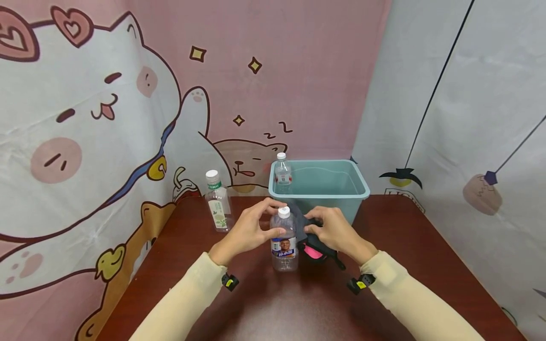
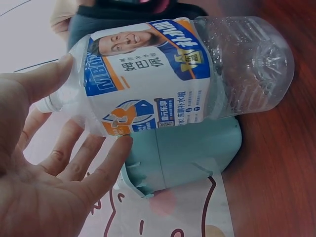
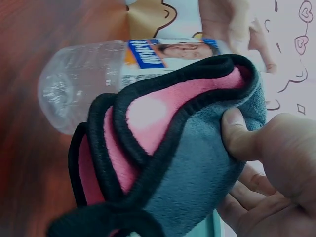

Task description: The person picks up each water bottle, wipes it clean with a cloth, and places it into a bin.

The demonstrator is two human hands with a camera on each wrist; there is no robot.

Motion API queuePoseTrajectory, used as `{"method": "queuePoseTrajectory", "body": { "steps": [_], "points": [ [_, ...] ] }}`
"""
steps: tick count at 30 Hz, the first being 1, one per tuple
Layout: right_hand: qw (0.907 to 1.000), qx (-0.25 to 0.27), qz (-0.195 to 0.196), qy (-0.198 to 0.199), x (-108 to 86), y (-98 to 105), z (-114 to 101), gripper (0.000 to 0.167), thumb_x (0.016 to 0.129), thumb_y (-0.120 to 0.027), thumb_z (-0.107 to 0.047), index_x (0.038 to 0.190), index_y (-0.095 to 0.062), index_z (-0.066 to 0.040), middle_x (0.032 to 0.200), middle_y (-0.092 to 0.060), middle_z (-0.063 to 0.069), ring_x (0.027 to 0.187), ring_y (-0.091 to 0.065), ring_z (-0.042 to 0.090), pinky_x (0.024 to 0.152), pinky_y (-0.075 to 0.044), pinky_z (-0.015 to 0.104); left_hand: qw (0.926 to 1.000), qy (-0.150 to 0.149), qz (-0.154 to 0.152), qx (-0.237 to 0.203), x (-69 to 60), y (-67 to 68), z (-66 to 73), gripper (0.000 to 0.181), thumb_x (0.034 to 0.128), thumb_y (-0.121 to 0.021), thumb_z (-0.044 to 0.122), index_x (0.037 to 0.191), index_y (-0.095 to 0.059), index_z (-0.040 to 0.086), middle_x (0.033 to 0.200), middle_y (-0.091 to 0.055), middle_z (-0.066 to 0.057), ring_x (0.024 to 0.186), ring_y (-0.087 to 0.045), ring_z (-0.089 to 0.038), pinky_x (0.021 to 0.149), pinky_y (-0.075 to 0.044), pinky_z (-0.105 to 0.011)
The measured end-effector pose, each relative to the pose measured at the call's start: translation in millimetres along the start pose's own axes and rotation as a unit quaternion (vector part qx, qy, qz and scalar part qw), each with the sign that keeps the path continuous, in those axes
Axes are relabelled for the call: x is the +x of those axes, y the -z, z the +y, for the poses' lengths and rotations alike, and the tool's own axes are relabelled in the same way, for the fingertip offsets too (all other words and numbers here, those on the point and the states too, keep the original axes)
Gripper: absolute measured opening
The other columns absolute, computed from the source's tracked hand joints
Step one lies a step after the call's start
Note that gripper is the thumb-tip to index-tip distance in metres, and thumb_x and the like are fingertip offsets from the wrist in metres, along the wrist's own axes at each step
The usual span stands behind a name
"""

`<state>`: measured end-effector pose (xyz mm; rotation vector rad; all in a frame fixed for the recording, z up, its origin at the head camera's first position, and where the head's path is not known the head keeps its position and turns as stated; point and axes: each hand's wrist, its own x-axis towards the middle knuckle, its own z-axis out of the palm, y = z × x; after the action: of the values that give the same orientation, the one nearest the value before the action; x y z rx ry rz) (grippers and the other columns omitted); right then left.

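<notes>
My left hand (image 1: 251,226) holds a clear plastic bottle (image 1: 284,263) by its shoulder, thumb on one side and fingers on the other. The bottle is upright, with a white cap and a blue, white and orange label (image 2: 148,74) showing a face. In my right hand (image 1: 334,229) a folded grey cloth (image 3: 197,163) with pink lining and black edging is pinched between thumb and fingers, right beside the bottle. Part of the cloth is hidden behind the bottle in the head view. The right thumb presses the grey side in the right wrist view.
Behind the hands stands a light blue plastic bin (image 1: 320,196) at the table's back edge. A small clear bottle (image 1: 283,173) with a white cap is at its left corner. Another clear bottle (image 1: 219,203) with a green neck band stands on the brown table (image 1: 204,279) at left.
</notes>
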<state>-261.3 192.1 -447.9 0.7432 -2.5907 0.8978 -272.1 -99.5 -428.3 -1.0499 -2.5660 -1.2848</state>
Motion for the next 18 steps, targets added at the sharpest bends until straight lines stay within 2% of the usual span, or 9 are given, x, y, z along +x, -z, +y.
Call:
{"method": "queuePoseTrajectory", "body": {
  "steps": [2, 4, 8, 11, 18],
  "points": [
    [1.0000, -0.006, -0.007, 0.001, -2.9, -6.0, 5.4, 0.025, 0.097, -0.096, -0.007, 0.120, -0.089, -0.003, 0.113, -0.088, 0.008, 0.096, -0.079, 0.017, 0.086, -0.070, 0.045, 1.0000, 0.001, 0.000, -0.003, -0.1, -0.3, -0.5, 0.065, 0.1004, -0.095, 0.019, 0.156, -0.063, 0.028, 0.150, -0.075, -0.008, 0.138, -0.075, -0.034, 0.106, -0.069, -0.065],
    [0.9998, -0.009, -0.019, 0.003, -5.1, -13.3, 11.6, 0.023, 0.096, -0.096, -0.007, 0.117, -0.089, -0.004, 0.111, -0.088, 0.006, 0.091, -0.075, 0.013, 0.082, -0.067, 0.038, 1.0000, 0.000, 0.000, -0.005, 0.0, -0.4, -1.0, 0.065, 0.1004, -0.095, 0.019, 0.156, -0.063, 0.028, 0.151, -0.074, -0.009, 0.138, -0.075, -0.034, 0.107, -0.068, -0.065],
    [0.9991, -0.008, -0.040, 0.007, -8.8, -26.5, 21.5, 0.020, 0.094, -0.098, -0.006, 0.112, -0.089, -0.005, 0.106, -0.087, 0.004, 0.084, -0.068, 0.007, 0.075, -0.061, 0.028, 1.0000, -0.002, -0.002, -0.001, 0.2, -0.4, -1.7, 0.065, 0.1008, -0.095, 0.020, 0.156, -0.063, 0.028, 0.152, -0.074, -0.008, 0.139, -0.075, -0.033, 0.107, -0.070, -0.059],
    [0.9986, -0.012, -0.051, 0.008, -11.5, -34.6, 27.4, 0.020, 0.093, -0.098, -0.005, 0.110, -0.088, -0.005, 0.105, -0.087, 0.004, 0.084, -0.068, 0.007, 0.076, -0.062, 0.030, 1.0000, -0.004, -0.003, 0.002, 0.1, -0.4, -1.6, 0.064, 0.1013, -0.094, 0.021, 0.157, -0.063, 0.029, 0.152, -0.074, -0.008, 0.139, -0.075, -0.033, 0.107, -0.071, -0.054],
    [0.9951, -0.023, -0.096, 0.000, -16.1, -50.7, 37.1, 0.021, 0.092, -0.098, -0.004, 0.110, -0.087, -0.004, 0.107, -0.088, 0.008, 0.092, -0.077, 0.012, 0.082, -0.069, 0.039, 1.0000, -0.004, 0.001, 0.006, -0.3, 0.1, -1.0, 0.064, 0.1009, -0.095, 0.021, 0.156, -0.064, 0.028, 0.152, -0.074, -0.007, 0.139, -0.075, -0.031, 0.106, -0.071, -0.053]
  ]
}}
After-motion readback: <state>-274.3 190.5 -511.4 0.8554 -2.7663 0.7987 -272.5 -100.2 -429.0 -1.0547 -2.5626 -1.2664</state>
